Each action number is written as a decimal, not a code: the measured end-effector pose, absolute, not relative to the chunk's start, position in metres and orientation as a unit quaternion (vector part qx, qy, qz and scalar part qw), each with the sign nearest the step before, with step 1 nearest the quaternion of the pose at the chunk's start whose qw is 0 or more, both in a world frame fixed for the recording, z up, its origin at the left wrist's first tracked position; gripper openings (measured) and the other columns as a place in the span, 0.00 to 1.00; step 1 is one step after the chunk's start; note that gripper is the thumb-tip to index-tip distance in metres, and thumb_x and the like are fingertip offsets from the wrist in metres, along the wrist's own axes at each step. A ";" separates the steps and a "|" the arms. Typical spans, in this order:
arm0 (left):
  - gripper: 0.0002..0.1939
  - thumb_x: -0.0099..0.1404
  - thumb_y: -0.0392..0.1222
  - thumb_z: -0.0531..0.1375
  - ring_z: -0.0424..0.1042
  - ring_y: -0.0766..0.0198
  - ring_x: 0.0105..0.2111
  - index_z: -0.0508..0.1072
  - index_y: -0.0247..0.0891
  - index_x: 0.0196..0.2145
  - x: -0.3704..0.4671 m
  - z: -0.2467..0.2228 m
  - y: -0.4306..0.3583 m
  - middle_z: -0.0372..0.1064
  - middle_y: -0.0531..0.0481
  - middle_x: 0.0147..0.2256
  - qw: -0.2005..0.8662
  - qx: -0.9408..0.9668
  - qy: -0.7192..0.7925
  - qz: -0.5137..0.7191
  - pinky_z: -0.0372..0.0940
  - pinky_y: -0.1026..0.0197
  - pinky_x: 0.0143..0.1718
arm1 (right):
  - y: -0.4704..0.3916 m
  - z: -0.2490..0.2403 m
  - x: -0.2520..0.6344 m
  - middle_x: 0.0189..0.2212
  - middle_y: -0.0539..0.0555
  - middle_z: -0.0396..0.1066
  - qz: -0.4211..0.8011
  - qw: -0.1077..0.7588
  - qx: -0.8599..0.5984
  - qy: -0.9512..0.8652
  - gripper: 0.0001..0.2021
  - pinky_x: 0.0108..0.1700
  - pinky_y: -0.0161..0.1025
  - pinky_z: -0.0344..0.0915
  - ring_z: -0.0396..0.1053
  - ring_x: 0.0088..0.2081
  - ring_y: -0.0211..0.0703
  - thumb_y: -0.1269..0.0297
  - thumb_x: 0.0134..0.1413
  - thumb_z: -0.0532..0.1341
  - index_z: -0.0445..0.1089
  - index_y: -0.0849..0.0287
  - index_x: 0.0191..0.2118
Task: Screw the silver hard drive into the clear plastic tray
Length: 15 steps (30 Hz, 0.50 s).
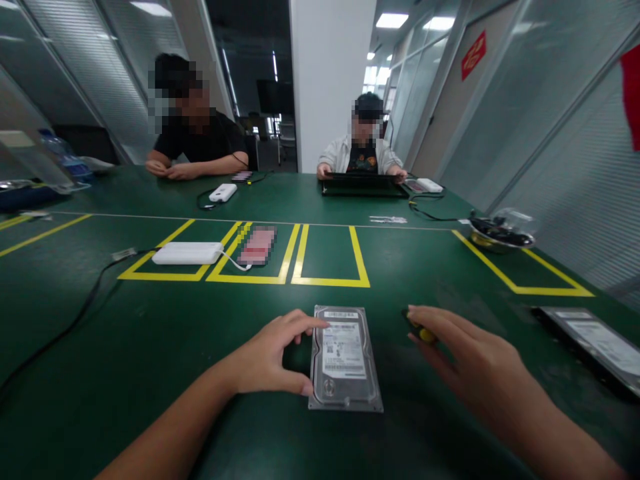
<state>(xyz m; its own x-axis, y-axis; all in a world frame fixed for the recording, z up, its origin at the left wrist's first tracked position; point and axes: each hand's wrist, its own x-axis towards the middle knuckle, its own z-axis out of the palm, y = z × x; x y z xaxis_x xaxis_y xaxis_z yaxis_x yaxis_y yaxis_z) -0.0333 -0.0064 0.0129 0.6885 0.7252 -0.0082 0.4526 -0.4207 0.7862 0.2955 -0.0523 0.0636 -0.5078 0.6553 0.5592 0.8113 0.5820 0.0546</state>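
Observation:
A silver hard drive with a white label lies flat on the green table in front of me. My left hand is at its left side, thumb and index finger spread wide. The index fingertip is over the top of the label and the thumb tip meets the lower left edge; the hand is not wrapped round the drive. To the right of the drive, my right hand is closed on a small black-and-yellow object. Its fingers partly cover that object, so its exact kind cannot be made out.
Another hard drive lies at the right edge. Yellow tape marks boxes ahead, with a white power bank and a phone. A bowl of dark items stands far right. Two people sit opposite, one holding a black panel.

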 end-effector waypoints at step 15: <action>0.44 0.52 0.59 0.70 0.61 0.52 0.50 0.60 0.58 0.63 -0.031 0.011 -0.006 0.57 0.49 0.53 0.414 0.813 0.378 0.158 0.62 0.47 0.53 | -0.044 -0.001 0.323 0.54 0.69 0.68 -0.179 0.108 -0.435 -0.876 0.22 0.45 0.48 0.76 0.74 0.47 0.53 0.82 0.55 0.51 0.71 0.67 0.53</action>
